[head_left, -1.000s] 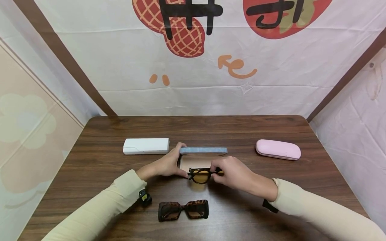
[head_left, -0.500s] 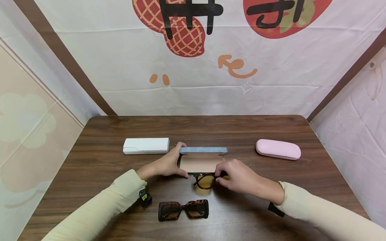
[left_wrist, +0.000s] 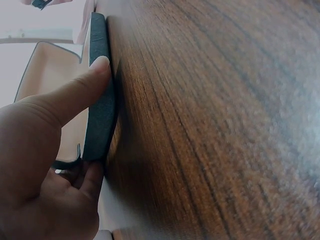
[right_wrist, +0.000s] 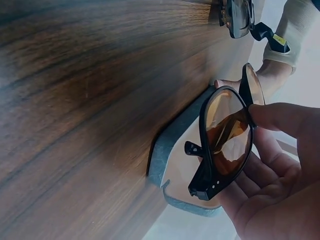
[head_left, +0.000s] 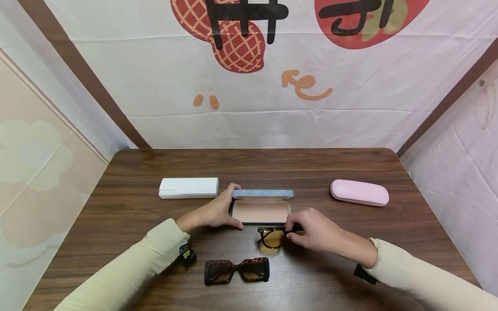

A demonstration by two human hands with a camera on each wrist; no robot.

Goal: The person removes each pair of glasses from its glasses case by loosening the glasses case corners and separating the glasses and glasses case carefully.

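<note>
Head view, compared with a second ago, tells me that the right hand (head_left: pixel 314 230) has drawn the amber-lensed glasses (head_left: pixel 273 239) rightward and a little nearer the body. They overlapped the near rim of the blue case (head_left: pixel 261 212) then; now they hang just outside it, and its peach lining shows from end to end. I take that to mean the work at this moment is all in the right hand, with the case simply being steadied. My left hand (head_left: pixel 215 212) has stayed put.

On the right wrist feed I see thumb and fingertips pinching the glasses at the bridge, lenses tilted. I can't tell whether the frame touches the tabletop (head_left: pixel 330 278). The left wrist feed has the other hand gripping the case's left end, thumb pressed along the outer front wall and fingers tucked round the end.

As for containers, the blue case lies between both hands with its lid (head_left: pixel 262 194) raised at the back. Just beyond the left hand sits a closed white case (head_left: pixel 188 188); past the right hand, farther out to its right, is a closed pink case (head_left: pixel 359 192). I can't see into either. Nearer the body than both hands lie the tortoiseshell sunglasses (head_left: pixel 235 268), not touched by either.
</note>
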